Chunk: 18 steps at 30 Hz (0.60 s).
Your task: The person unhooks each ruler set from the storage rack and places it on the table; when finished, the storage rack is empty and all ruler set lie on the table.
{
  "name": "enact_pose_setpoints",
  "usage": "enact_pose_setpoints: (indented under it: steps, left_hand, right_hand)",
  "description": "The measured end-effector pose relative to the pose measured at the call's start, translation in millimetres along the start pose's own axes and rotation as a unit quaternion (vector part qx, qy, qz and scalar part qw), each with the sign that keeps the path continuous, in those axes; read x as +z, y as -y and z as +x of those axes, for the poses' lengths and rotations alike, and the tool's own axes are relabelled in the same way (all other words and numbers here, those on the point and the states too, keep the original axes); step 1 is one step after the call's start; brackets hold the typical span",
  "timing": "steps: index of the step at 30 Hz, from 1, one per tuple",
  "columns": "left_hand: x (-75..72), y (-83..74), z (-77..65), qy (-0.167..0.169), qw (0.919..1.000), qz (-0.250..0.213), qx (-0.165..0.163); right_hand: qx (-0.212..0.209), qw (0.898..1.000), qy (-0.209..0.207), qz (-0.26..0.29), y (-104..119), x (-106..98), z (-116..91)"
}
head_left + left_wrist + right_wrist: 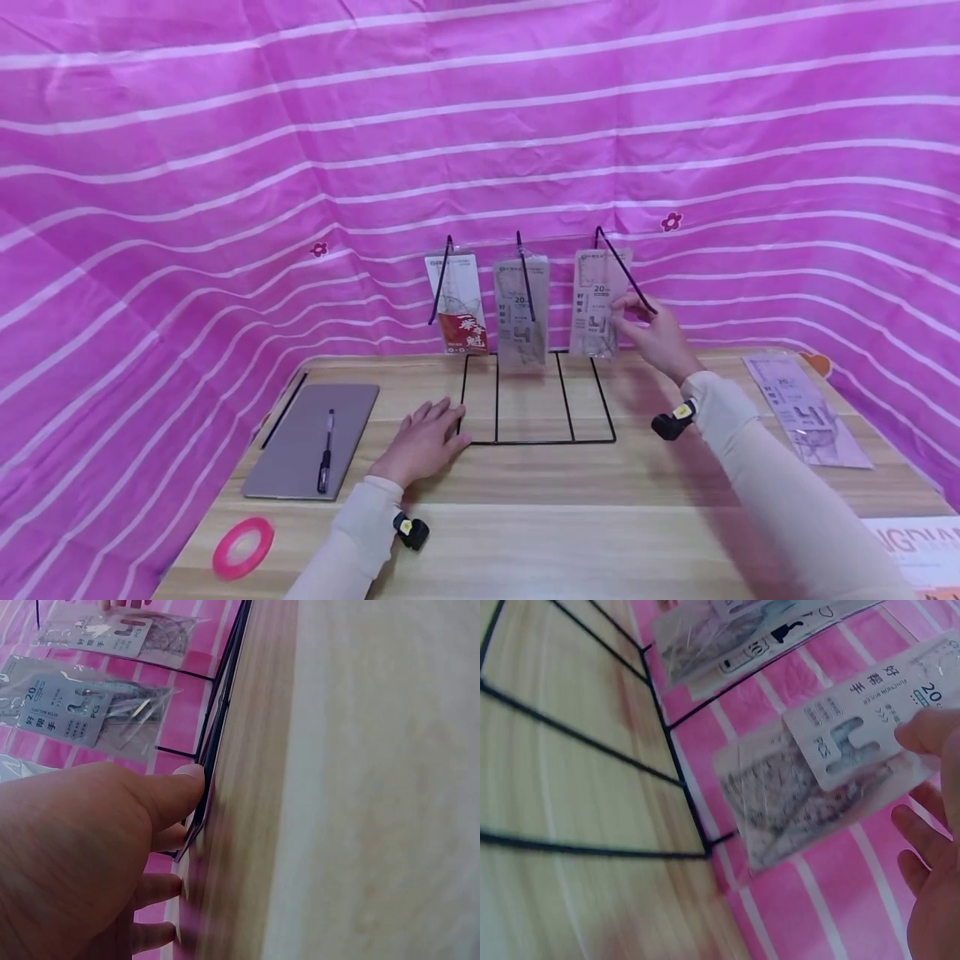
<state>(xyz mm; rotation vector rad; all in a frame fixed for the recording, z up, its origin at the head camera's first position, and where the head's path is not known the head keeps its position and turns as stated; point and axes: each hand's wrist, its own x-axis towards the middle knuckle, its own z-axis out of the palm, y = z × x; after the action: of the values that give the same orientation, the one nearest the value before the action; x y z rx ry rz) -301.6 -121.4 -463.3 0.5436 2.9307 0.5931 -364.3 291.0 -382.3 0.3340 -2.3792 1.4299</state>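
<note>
A black wire display rack (497, 408) stands on the table with three packs hanging from its hooks. My right hand (660, 337) pinches the right edge of the right-hand ruler set (592, 308), thumb in front and fingers behind. Through its clear bag a protractor and set squares (780, 802) show below the printed card. In the middle hangs a similar ruler set (521, 321); on the left is a white and red pack (459, 304). My left hand (427, 442) rests at the rack base's left front corner, fingers extended and thumb (184, 791) against the wire.
On the left lie a grey notebook (285, 450) with a pen (326, 458) on it, and a pink tape roll (225, 560). To the right lie another ruler set (806, 408) and a printed white sheet (918, 550). A pink striped cloth (480, 125) hangs behind the table.
</note>
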Motion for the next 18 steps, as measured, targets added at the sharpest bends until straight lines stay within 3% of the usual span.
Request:
enact_pose_setpoints:
  steps: [7,12,18]
  left_hand:
    - [-0.4,-1.2,-2.4,0.001,1.0,-0.002,-0.006]
    - [-1.7,-3.3,-0.9,0.0,1.0,0.0,0.001]
    - [-0.2,0.2,-0.5,-0.001,1.0,0.006,-0.001]
  right_hand:
    - [-0.003,0.999,-0.052,-0.003,2,10,0]
    - [-0.006,0.998,-0.052,0.025,11,4,-15]
    - [-0.013,0.999,-0.047,0.016,20,-7,-36]
